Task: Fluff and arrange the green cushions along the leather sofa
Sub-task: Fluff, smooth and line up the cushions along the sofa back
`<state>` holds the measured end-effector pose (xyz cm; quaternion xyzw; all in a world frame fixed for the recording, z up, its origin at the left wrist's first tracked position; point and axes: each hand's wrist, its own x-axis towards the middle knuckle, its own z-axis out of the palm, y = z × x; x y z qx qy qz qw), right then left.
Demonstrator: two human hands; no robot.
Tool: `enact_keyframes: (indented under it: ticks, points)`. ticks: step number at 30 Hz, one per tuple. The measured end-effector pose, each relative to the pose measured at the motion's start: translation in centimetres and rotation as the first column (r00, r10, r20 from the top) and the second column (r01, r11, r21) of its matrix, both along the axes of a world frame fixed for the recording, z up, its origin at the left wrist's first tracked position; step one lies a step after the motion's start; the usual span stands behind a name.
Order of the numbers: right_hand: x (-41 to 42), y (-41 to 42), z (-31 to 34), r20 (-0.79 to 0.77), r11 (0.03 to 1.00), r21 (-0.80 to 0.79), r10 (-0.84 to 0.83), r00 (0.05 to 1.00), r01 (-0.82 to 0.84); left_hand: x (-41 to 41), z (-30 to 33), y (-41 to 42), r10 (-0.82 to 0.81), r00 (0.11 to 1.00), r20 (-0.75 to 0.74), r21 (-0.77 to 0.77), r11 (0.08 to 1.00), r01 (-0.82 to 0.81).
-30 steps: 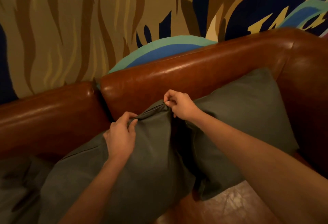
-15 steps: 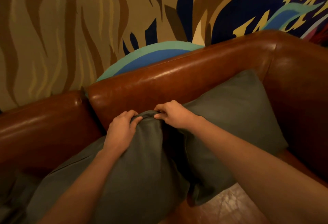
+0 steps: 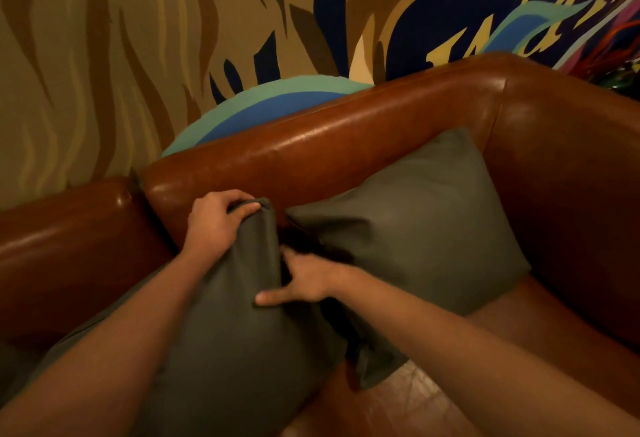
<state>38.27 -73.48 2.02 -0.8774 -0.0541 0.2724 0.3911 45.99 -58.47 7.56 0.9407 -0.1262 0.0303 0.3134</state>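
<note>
Fingers [image 3: 242, 210] of the left hand [image 3: 213, 225] are curled over the top corner of the near green cushion [image 3: 235, 350], pinching the fabric where it meets the sofa backrest [image 3: 346, 146]. The right hand [image 3: 304, 281] lies on that cushion's right edge lower down, thumb stretched flat across the front and the other fingers tucked into the dark gap behind, so it looks like a loose hold on the edge; it's a bit blurry though.

Progress-wise, I'd call it partway. The second green cushion [image 3: 415, 225] already sits propped in the corner against the backrest and the armrest [image 3: 571, 194], looking reasonably plump and set. The near one leans on the backrest just beside it, overlapping its left edge, and seems to be mid-adjustment rather than settled. At the far left there's what might be more green fabric [image 3: 14, 364], too cut off to say. The leather sofa [image 3: 69, 253] stretches on that way, so spacing along it is probably left to do.
</note>
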Motion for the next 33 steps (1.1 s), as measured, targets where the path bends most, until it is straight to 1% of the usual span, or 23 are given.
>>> enact_keyframes:
  ticks: [2,4,8,10,12,14,15,16,17,18,20,22,26,30,32,33]
  points:
    - [-1.7,1.3,-2.1,-0.130,0.996,-0.014,0.091,0.987,-0.094,0.5,0.5,0.6,0.004,1.000,0.026,0.024,1.000,-0.004]
    - [-2.8,1.9,-3.8,-0.200,0.994,-0.038,0.092,0.975,-0.101,0.8,0.9,1.3,0.012,0.999,0.039,0.043,0.999,-0.014]
    - [-3.0,0.8,-3.9,-0.210,0.993,-0.061,0.088,0.974,-0.102,0.4,0.5,1.1,0.018,0.998,0.062,0.071,0.997,-0.022]
    - [-2.9,0.0,-3.8,-0.212,0.991,-0.078,0.087,0.973,-0.106,-0.2,-0.1,0.2,0.005,0.999,0.036,0.113,0.994,-0.009]
    - [-3.1,-0.4,-3.8,-0.159,0.995,-0.057,0.066,0.985,-0.076,-1.0,-0.9,-0.1,-0.006,1.000,-0.010,0.158,0.987,0.008]
    - [-3.4,-0.2,-3.2,-0.092,0.999,0.052,-0.010,0.996,0.015,-2.2,-1.9,0.3,0.000,1.000,-0.023,0.194,0.981,0.004]
    - [-3.5,0.0,-2.6,-0.048,0.994,0.091,-0.048,0.998,0.052,-3.0,-2.4,0.8,0.018,1.000,-0.002,0.224,0.974,-0.017]
    - [-3.6,0.3,-1.9,0.025,0.994,0.090,-0.067,0.997,0.064,-3.9,-2.7,1.4,0.049,0.998,0.028,0.260,0.964,-0.054]
    - [-3.7,0.6,-1.2,0.126,0.997,0.046,-0.063,0.990,0.058,-4.8,-2.8,2.1,0.083,0.995,0.060,0.284,0.954,-0.097]
    - [-3.7,1.0,-0.4,0.241,0.999,-0.020,-0.039,0.970,0.045,-5.8,-2.8,2.9,0.126,0.989,0.083,0.293,0.945,-0.145]
    - [-3.8,1.8,1.1,0.441,0.988,-0.154,0.061,0.895,0.008,-7.7,-3.1,5.1,0.224,0.970,0.097,0.285,0.927,-0.243]
    - [-3.9,2.6,2.2,0.526,0.962,-0.264,0.201,0.826,-0.066,-9.6,-3.4,7.6,0.319,0.943,0.096,0.263,0.905,-0.333]
    - [-4.0,4.8,3.4,0.524,0.872,-0.433,0.449,0.724,-0.227,-13.9,-3.8,12.8,0.489,0.865,0.111,0.147,0.853,-0.501]
    - [-4.5,8.3,4.1,0.485,0.798,-0.506,0.578,0.657,-0.328,-17.5,-3.7,16.8,0.616,0.784,0.075,0.011,0.786,-0.619]
    - [-4.7,10.6,4.3,0.462,0.752,-0.548,0.637,0.617,-0.366,-18.4,-3.7,18.7,0.703,0.711,0.023,-0.071,0.711,-0.700]
    - [-4.7,11.8,4.3,0.453,0.733,-0.563,0.660,0.599,-0.381,-18.6,-3.6,19.5,0.744,0.668,-0.027,-0.111,0.662,-0.741]
